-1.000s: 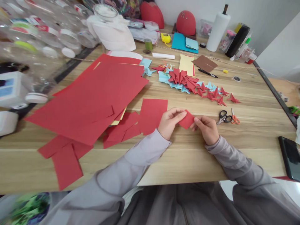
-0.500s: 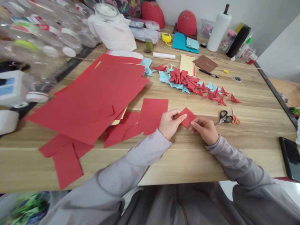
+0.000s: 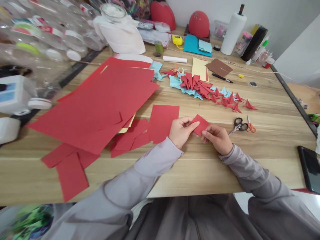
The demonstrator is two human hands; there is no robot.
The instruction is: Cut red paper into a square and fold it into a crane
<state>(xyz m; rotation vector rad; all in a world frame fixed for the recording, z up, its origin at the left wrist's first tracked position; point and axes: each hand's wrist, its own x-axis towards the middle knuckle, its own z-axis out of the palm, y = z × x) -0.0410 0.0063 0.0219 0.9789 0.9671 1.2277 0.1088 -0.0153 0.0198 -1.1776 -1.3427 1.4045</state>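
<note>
A small folded square of red paper (image 3: pixel 199 122) is held between my two hands, just above the wooden table. My left hand (image 3: pixel 182 130) pinches its left side, thumb on top. At the lower right corner, the thumb and fingers of my right hand (image 3: pixel 218 137) grip it too. The fingers underneath are partly hidden by the paper. Just left of my left hand lies a flat red sheet (image 3: pixel 163 121). Black-handled scissors (image 3: pixel 239 125) and orange-handled scissors (image 3: pixel 251 125) rest to the right of my right hand.
Large red sheets (image 3: pixel 100 103) cover the table's left side, with red offcuts (image 3: pixel 72 175) in front. Folded paper cranes (image 3: pixel 200 85) sit in a cluster beyond my hands. A black pen (image 3: pixel 222 78) lies behind them. A dark phone (image 3: pixel 310 168) is at the right edge.
Almost nothing differs. My right hand has shifted very slightly to the left along the paper's corner; both hands keep their hold.
</note>
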